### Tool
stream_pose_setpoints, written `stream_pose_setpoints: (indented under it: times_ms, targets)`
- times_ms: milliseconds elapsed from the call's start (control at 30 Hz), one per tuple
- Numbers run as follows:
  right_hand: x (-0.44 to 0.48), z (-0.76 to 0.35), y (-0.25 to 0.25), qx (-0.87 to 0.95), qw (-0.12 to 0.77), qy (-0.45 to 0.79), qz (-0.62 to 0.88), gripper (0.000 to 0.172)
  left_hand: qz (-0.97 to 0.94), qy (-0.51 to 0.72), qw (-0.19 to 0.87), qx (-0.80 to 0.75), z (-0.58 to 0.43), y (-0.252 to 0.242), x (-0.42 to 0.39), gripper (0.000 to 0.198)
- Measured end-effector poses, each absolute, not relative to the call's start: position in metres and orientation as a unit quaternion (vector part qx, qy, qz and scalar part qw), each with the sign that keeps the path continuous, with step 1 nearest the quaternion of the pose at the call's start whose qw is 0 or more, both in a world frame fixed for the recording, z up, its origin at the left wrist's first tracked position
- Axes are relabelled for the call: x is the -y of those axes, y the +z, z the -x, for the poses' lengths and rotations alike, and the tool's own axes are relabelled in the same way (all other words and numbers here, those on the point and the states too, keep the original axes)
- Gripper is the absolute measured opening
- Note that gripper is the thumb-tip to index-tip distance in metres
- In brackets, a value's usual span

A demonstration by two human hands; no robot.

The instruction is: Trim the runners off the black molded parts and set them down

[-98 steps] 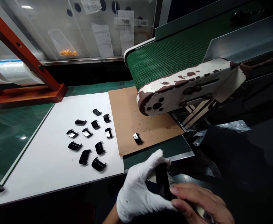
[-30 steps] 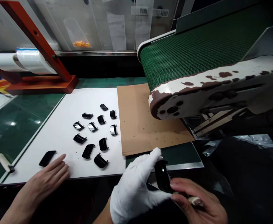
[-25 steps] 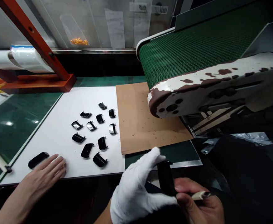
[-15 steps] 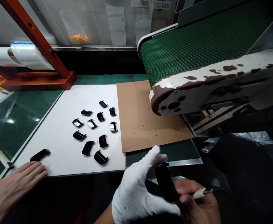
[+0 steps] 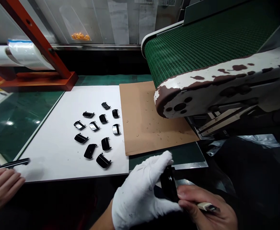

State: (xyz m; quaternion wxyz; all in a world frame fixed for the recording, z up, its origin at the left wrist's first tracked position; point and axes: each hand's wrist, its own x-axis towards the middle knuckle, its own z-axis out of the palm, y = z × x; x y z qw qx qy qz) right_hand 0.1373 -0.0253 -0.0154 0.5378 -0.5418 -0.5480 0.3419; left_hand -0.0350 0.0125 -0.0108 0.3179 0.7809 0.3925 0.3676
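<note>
Near right, my gloved left hand (image 5: pixel 140 191), half curled, grips one glossy black part (image 5: pixel 168 182); my bare right hand (image 5: pixel 218 203) pinches one cream-handled tool (image 5: pixel 205 206). Eleven black pieces (image 5: pixel 104 160) lie left, on one white sheet (image 5: pixel 56 143).

At the bottom centre of the frame, the person's left hand (image 5: pixel 137 191) wears a white glove (image 5: pixel 130 204), its fingers (image 5: pixel 165 159) curved into a C-shape facing right, in a hold. A strip of bare forearm (image 5: pixel 104 219) slants up from the lower edge. The bare right hand (image 5: pixel 209 207) sits at lower right, fingers bent, two tips pinching and pointing left, close to the glove.
</note>
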Motion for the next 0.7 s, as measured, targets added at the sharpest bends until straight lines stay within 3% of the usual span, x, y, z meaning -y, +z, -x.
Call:
stream_pose_setpoints:
  times_ms: [100,133,233,267,300,400,467,567,700]
  targets:
    - [0.024,-0.145,-0.017,0.586,0.513,0.354,0.518,0.003,-0.784,0.366,0.313,-0.393,0.034,-0.011,-0.013,0.091]
    - [0.023,-0.149,-0.018,0.587,0.505,0.368,0.515,0.01,-0.785,0.369,0.305,-0.394,0.034,-0.011,-0.013,0.089]
    - [0.019,-0.16,-0.023,0.539,0.492,0.427,0.535,0.062,-0.777,0.391,0.296,-0.394,0.033,-0.011,-0.013,0.087]
    - [0.017,-0.164,-0.025,0.524,0.483,0.44,0.546,0.068,-0.77,0.403,0.3,-0.393,0.033,-0.012,-0.012,0.088]
    - [0.015,-0.169,-0.026,0.518,0.474,0.445,0.556,0.064,-0.764,0.415,0.305,-0.389,0.034,-0.012,-0.012,0.09]
    - [0.01,-0.181,-0.023,0.561,0.422,0.428,0.569,0.031,-0.751,0.437,0.314,-0.384,0.035,-0.015,-0.009,0.094]
    - [0.007,-0.186,-0.013,0.615,0.366,0.425,0.555,0.027,-0.75,0.438,0.315,-0.382,0.036,-0.016,-0.008,0.095]
    - [0.004,-0.185,0.008,0.687,0.277,0.401,0.54,0.034,-0.749,0.438,0.32,-0.381,0.036,-0.015,-0.007,0.096]
    - [-0.001,-0.172,0.03,0.78,0.217,0.309,0.499,0.066,-0.739,0.446,0.333,-0.379,0.034,-0.011,-0.006,0.094]
